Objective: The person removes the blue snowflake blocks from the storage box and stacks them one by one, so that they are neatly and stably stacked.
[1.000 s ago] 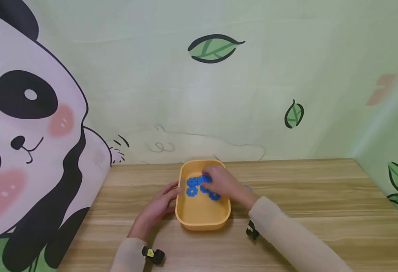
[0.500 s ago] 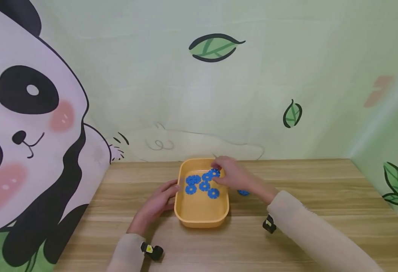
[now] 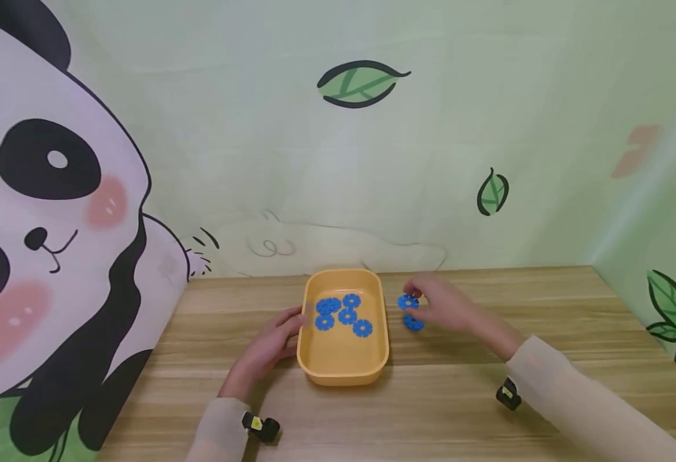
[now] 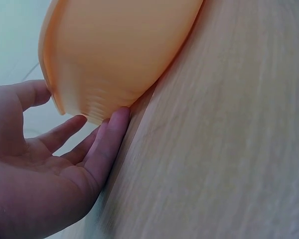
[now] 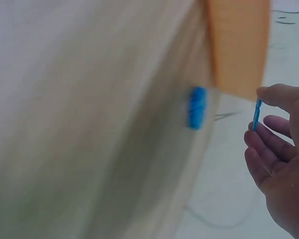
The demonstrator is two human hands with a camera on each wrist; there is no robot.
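Observation:
My right hand (image 3: 444, 305) pinches one blue slotted plastic disc (image 3: 408, 302) between thumb and fingers, to the right of the tray. In the right wrist view that disc (image 5: 256, 114) is seen edge-on. Just below it in the head view, more blue slotted discs (image 3: 414, 323) sit on the table, looking like a short stack (image 5: 197, 108) in the right wrist view. My left hand (image 3: 265, 346) rests against the left side of a yellow tray (image 3: 344, 359), thumb at the rim and fingers along the outer wall. Several blue discs (image 3: 363, 328) lie inside the tray, some overlapping.
The wood-grain table (image 3: 459, 410) ends at a pale green wall (image 3: 245, 128) just behind the tray. A large panda picture (image 3: 84, 256) covers the left side. Both wrists wear small black cameras below the sleeves.
My right hand has lifted a blue disc out of the tray and moved right with it, over the discs on the table. The left hand has stayed at the tray's side.

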